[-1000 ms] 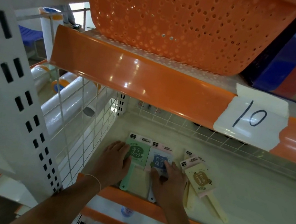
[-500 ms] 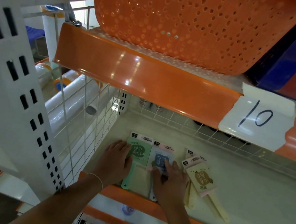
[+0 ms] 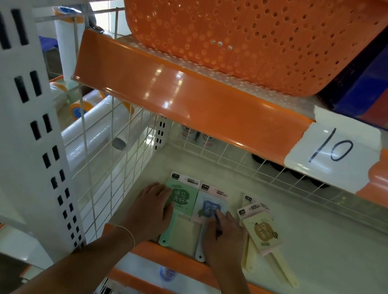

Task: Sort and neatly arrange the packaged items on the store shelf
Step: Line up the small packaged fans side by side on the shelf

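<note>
both hands (image 3: 152, 209) (image 3: 226, 237) rest flat on green pack (image 3: 181, 199), blue pack (image 3: 210, 207).

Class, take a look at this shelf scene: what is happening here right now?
A person is tidying packaged items on a store shelf. The left hand rests flat on the green pack, and the right hand presses on the blue pack beside it. These two lie side by side, handles pointing toward the shelf's front edge. To the right, the cream packs lie overlapped and askew, untouched.
</note>
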Demonstrator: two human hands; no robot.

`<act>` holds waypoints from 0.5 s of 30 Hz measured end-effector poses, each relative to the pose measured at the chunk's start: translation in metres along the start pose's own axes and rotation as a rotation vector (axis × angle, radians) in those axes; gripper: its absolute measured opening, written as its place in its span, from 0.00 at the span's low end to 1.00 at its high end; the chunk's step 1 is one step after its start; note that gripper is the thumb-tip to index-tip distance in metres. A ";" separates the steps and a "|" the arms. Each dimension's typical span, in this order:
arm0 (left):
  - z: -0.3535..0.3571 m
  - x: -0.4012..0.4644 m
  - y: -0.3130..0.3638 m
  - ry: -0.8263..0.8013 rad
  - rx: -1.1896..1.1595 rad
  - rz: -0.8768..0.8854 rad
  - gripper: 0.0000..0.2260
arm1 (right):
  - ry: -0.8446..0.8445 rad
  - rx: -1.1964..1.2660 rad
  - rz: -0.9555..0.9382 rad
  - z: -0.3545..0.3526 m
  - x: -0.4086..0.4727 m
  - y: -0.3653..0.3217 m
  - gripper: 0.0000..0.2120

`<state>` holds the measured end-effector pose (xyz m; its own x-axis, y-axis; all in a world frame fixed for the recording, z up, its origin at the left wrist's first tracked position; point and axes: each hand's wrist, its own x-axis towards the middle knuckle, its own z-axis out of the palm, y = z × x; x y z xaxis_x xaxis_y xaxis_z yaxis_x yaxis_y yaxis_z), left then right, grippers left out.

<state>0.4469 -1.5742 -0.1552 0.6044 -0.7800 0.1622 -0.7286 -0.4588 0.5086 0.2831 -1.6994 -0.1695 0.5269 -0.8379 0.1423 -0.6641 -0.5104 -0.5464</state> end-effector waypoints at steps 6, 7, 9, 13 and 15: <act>0.000 0.000 -0.001 0.015 0.002 0.020 0.20 | -0.016 0.024 0.020 0.002 0.000 0.005 0.27; 0.000 0.000 -0.001 0.021 0.004 0.023 0.19 | -0.014 0.016 0.019 0.002 0.000 0.006 0.27; -0.001 -0.001 0.000 0.031 0.010 0.031 0.19 | -0.019 0.006 0.025 0.002 0.000 0.006 0.27; -0.002 -0.001 0.001 0.026 0.009 0.029 0.19 | -0.024 -0.010 0.019 0.001 -0.003 0.004 0.26; -0.003 -0.002 0.001 0.026 0.003 0.023 0.19 | -0.015 0.004 0.022 0.000 -0.004 0.002 0.24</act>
<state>0.4461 -1.5715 -0.1521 0.5953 -0.7793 0.1957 -0.7433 -0.4418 0.5023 0.2803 -1.6972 -0.1713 0.5203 -0.8458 0.1178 -0.6733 -0.4911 -0.5527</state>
